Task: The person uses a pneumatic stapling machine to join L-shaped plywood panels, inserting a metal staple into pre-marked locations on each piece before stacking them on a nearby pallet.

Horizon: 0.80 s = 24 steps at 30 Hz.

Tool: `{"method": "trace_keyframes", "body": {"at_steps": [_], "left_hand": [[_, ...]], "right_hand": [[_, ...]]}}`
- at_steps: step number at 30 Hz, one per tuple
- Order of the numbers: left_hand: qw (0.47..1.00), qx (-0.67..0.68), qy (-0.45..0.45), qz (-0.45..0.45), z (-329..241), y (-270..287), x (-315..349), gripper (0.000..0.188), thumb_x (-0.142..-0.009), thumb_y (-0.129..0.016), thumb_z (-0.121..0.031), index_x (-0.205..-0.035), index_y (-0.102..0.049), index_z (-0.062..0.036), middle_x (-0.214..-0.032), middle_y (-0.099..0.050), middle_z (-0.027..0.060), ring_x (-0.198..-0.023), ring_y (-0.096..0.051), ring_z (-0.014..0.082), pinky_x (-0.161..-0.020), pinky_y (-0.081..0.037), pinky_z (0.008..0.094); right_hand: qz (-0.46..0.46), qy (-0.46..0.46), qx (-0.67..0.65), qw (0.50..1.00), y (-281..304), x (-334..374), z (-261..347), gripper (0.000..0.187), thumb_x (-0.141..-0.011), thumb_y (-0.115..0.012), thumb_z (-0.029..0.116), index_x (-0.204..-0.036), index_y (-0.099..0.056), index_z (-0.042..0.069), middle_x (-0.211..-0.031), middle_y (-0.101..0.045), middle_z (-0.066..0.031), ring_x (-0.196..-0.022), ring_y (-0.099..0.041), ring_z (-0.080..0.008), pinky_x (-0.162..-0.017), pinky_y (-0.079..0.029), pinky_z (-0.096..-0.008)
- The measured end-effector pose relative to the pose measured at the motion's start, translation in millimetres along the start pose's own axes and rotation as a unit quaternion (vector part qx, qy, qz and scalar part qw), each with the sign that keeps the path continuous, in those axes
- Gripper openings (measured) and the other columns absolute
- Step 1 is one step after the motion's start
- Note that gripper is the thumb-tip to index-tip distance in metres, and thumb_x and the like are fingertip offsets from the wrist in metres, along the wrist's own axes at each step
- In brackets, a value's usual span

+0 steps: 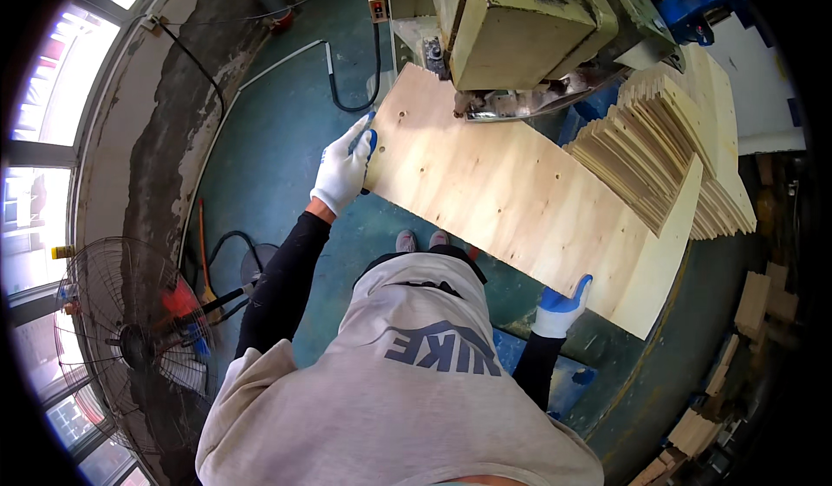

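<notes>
A long plywood board (pixel 485 182) with several small holes or dark marks in its face lies slanted in front of me, its far left end next to a machine head (pixel 524 39). My left hand (pixel 341 167), in a white and blue work glove, grips the board's left end, fingers closed at its edge. My right hand (pixel 562 308), gloved the same way, is closed on the near edge toward the right, with the blue thumb on top and the other fingers hidden beneath. Beyond the board's right end shows another pale plywood piece (pixel 666 256), partly covered by it.
Fanned plywood panels (pixel 637 152) are piled to the right of the worn, pale green machine. A large caged floor fan (pixel 134 347) stands at left by the windows. Black cable hangs from a small switch box (pixel 377 7). Wood offcuts (pixel 693 432) lie at lower right.
</notes>
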<state>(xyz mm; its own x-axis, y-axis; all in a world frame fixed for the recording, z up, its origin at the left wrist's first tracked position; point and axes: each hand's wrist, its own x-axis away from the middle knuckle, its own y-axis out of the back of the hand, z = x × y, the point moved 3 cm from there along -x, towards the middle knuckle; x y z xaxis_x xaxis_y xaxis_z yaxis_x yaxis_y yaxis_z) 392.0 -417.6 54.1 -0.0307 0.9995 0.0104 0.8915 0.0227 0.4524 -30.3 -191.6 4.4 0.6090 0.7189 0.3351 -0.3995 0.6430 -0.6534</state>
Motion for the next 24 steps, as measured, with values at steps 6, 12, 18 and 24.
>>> {"method": "trace_keyframes", "body": {"at_steps": [6, 12, 18, 24], "left_hand": [[0.998, 0.004, -0.039, -0.055, -1, -2, 8, 0.039, -0.103, -0.056, -0.020, -0.137, -0.060, -0.0015, -0.077, -0.062, 0.0109, -0.070, -0.053, 0.0087, -0.069, -0.049, 0.0279], [0.997, 0.041, -0.060, 0.022, -30, -49, -10, 0.039, -0.103, -0.056, -0.021, -0.136, -0.060, -0.0012, -0.088, -0.070, 0.0204, -0.068, -0.062, 0.0171, -0.071, -0.052, 0.0314], [0.994, 0.026, -0.064, 0.084, -21, -51, -41, 0.042, -0.104, -0.055, -0.026, -0.138, -0.059, -0.0015, -0.098, -0.071, 0.0197, -0.078, -0.064, 0.0163, -0.078, -0.052, 0.0308], [0.989, 0.007, -0.087, 0.117, -10, -55, -43, 0.047, -0.103, -0.055, -0.036, -0.138, -0.059, -0.0049, -0.114, -0.071, 0.0234, -0.106, -0.069, 0.0369, -0.091, -0.051, 0.0377]], "right_hand": [[0.015, 0.011, -0.003, 1.000, -12, -4, 10, 0.051, -0.108, -0.048, 0.033, -0.147, -0.047, 0.001, -0.150, -0.052, -0.0140, -0.137, -0.050, -0.0279, -0.118, -0.037, -0.0441], [0.010, 0.093, 0.073, 0.993, 33, 3, 41, 0.051, -0.108, -0.048, 0.032, -0.148, -0.046, 0.000, -0.151, -0.051, -0.0142, -0.137, -0.050, -0.0279, -0.117, -0.038, -0.0433], [-0.034, 0.091, 0.014, 0.995, 24, 28, 21, 0.052, -0.108, -0.049, 0.032, -0.148, -0.046, 0.000, -0.152, -0.050, -0.0143, -0.137, -0.050, -0.0276, -0.117, -0.038, -0.0428], [-0.019, 0.153, 0.171, 0.973, 63, 47, 8, 0.050, -0.107, -0.051, 0.031, -0.145, -0.048, -0.002, -0.149, -0.052, -0.0154, -0.135, -0.052, -0.0264, -0.115, -0.042, -0.0392]]}}
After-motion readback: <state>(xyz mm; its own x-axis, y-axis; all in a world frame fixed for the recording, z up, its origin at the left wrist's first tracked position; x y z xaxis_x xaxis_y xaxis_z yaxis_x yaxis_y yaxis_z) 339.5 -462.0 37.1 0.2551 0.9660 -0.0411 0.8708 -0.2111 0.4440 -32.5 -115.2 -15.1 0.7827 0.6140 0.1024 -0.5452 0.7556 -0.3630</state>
